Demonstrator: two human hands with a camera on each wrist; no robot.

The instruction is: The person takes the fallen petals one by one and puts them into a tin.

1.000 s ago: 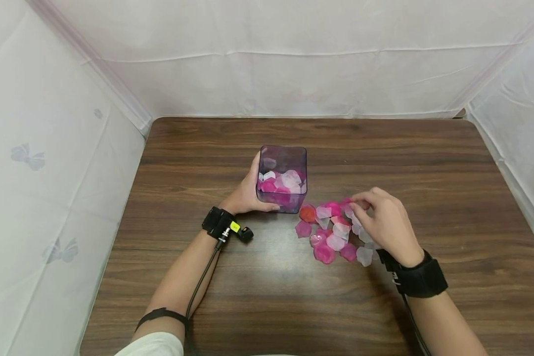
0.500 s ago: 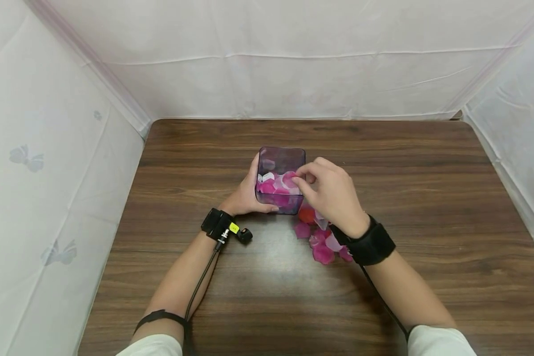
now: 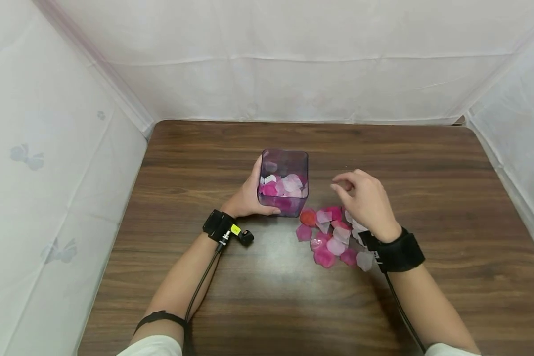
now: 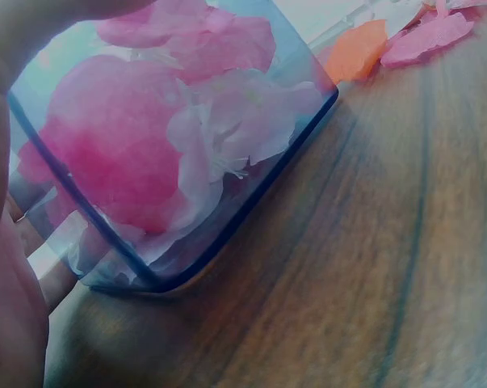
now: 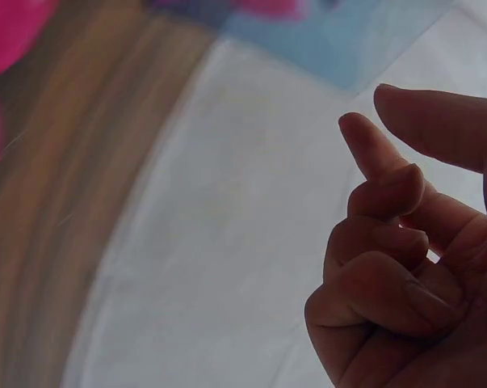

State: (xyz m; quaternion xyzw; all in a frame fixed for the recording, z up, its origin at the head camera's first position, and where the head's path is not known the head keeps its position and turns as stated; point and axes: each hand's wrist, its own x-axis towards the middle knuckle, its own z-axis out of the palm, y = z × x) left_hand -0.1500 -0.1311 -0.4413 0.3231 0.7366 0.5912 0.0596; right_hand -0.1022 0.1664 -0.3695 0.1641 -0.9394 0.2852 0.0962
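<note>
My left hand (image 3: 249, 195) grips a see-through purple plastic box (image 3: 285, 160) from its left side, thumb across the near wall. The box leans with its mouth towards me, and pink and white artificial petals (image 3: 290, 187) lie inside. In the left wrist view a deep pink petal (image 4: 122, 145) shows through the clear wall. To the right of the box, my right hand (image 3: 370, 201) hovers over the far side of a loose petal pile (image 3: 336, 246). Its thumb and index finger stand apart with nothing between them, as the right wrist view shows; the other fingers are bent.
One orange-red petal (image 3: 308, 217) lies close by the box's near right corner. Everything rests on a dark wood-grain table (image 3: 267, 306). White cloth walls (image 3: 267, 89) rise along its back and sides. Each wrist wears a black strap (image 3: 400, 252) with a cable.
My right hand carried a pink petal from the pile to the box, let it go there, and has come back right over the pile. The left hand keeps holding the box in place.
</note>
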